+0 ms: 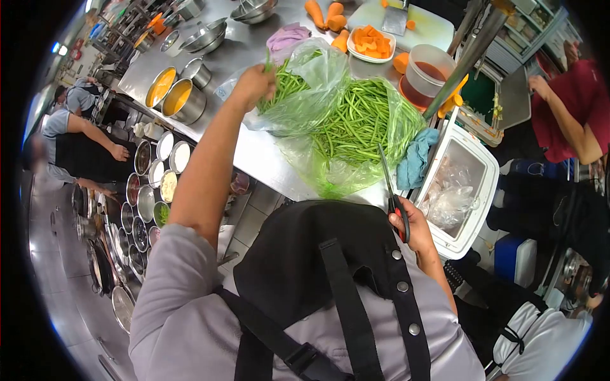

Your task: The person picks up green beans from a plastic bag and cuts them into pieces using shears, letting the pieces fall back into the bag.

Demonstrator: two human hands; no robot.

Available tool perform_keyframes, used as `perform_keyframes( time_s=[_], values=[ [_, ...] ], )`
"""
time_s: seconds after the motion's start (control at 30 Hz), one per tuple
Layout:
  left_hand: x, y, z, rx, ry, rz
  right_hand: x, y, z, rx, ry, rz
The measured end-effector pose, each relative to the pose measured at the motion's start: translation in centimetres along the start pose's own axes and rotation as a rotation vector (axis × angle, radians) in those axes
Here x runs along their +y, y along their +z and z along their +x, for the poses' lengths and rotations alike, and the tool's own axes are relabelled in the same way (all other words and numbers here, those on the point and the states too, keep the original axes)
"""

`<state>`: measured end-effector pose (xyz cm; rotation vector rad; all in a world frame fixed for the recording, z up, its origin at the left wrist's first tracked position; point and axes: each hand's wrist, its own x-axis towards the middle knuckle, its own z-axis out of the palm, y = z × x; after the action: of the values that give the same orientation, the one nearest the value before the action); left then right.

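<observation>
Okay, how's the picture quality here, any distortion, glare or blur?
Head view: strong fisheye bending with black corners; bright glare on the stainless steel counter and the clear plastic bags of green beans; left hand and right hand holding red-handled scissors are sharp; the rim softens.

Bright, even light is falling from overhead, glaring off the steel worktop point(235, 54) and glinting on the plastic bag point(311, 76). The fisheye lens is bending everything toward the rim, where black corners are framing the view and the far edges are blurring softly.
</observation>
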<state>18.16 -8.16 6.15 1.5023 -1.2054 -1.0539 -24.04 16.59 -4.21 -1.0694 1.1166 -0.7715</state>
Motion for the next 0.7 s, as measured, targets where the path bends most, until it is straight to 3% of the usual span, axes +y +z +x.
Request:
perform_keyframes(
  time_s=[0.07, 0.1, 0.17, 0.2, 0.3, 0.43, 0.5, 0.57, 0.63, 0.7],
  values=[
    [-1.6, -1.2, 0.7, -0.191, -0.263, 0.671, -0.2, 0.1, 0.3, -0.012, -0.015, -0.022],
    [-3.7, -1.1, 1.0, -0.184, -0.260, 0.670, -0.6, 0.3, 0.5, -0.023, -0.050, -0.001],
    [-8.0, -0.8, 0.8, -0.184, 0.298, 1.086, -0.9, 0.3, 0.6, -0.036, -0.085, 0.024],
    [-7.4, -0.2, -0.5, -0.181, 0.299, 1.089, -1.0, 0.2, 0.5, -0.027, -0.045, 0.030],
    [-5.5, 2.2, -3.0, 0.176, 0.351, 1.009, -0.1, 0.2, 0.5, -0.009, -0.004, 0.036],
    [-3.0, 3.8, 1.4, 0.240, 0.407, 0.742, 0.8, 0.4, 0.8, 0.016, -0.002, 0.022],
    [-2.2, 5.8, 3.0, 0.054, 0.276, 1.023, 1.8, 0.2, 1.2, 0.007, -0.009, -0.008],
    [-3.6, 9.1, 4.2, -0.022, 0.425, 0.883, 1.7, 0.0, 1.5, 0.003, -0.001, -0.039],
    [-3.6, 13.3, 2.7, -0.085, 0.747, 0.769, 2.0, 0.0, 1.7, 0.000, -0.005, -0.029],
    [-1.7, 17.0, -1.0, -0.143, 0.686, 0.850, 2.1, -0.2, 1.7, 0.009, 0.017, -0.015]
  ],
)
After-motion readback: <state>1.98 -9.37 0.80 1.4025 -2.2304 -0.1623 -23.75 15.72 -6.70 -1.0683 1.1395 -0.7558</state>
